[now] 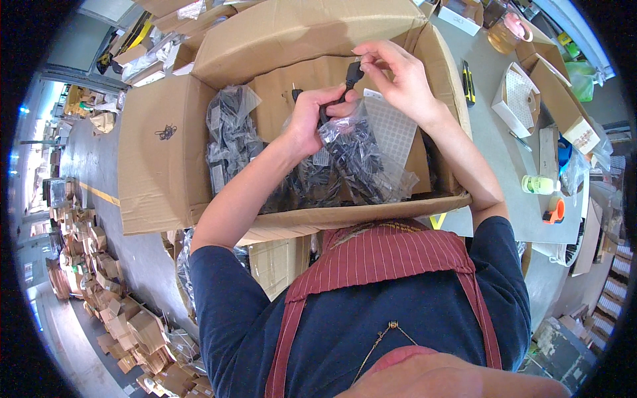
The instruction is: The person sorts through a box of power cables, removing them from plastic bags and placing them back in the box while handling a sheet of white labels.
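Note:
My left hand (313,114) is closed around a black power cord, just below its plug (355,71), which points up and away from me. My right hand (397,74) pinches at the plug's far end with thumb and forefinger; whether anything small sits between those fingertips is too fine to tell. From my left hand the rest of the cord hangs bundled in a clear plastic bag (358,159). Beneath lies an open cardboard box (332,215) with several more bagged black cords (232,132). A pale sheet of small round stickers (393,126) leans inside it, behind the bag.
Right of the box, a grey table (488,152) carries a yellow and black utility knife (468,83), a white open carton (516,99), a green-labelled bottle (539,185) and an orange tape roll (555,209). Flattened cartons (133,325) are piled on the floor to the left.

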Demonstrator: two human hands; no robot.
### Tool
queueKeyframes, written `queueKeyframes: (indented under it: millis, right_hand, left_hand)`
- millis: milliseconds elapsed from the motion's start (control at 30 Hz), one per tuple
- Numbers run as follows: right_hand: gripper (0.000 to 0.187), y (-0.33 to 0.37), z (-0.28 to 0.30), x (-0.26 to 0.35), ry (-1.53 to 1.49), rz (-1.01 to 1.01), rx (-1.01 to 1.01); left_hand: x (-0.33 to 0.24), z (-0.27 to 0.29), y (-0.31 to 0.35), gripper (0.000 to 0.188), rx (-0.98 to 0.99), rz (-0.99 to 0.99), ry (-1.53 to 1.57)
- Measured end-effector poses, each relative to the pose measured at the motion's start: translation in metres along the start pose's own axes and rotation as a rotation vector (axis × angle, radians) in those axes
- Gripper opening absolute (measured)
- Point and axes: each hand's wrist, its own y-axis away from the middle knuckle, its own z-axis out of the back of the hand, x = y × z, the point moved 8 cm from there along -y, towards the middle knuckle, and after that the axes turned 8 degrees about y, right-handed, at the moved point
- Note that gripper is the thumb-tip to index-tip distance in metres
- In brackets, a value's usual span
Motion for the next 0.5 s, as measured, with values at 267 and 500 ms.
queueKeyframes:
  millis: [267, 500]
  right_hand:
    - [0.023, -0.001, -0.003, 0.010, 0.129, 0.086, 0.010]
    - [0.025, -0.001, -0.007, 0.011, 0.221, 0.086, 0.062]
  left_hand:
    - [0.002, 0.001, 0.001, 0.024, -0.031, -0.005, 0.000]
    - [0.002, 0.004, 0.002, 0.024, -0.070, -0.009, -0.008]
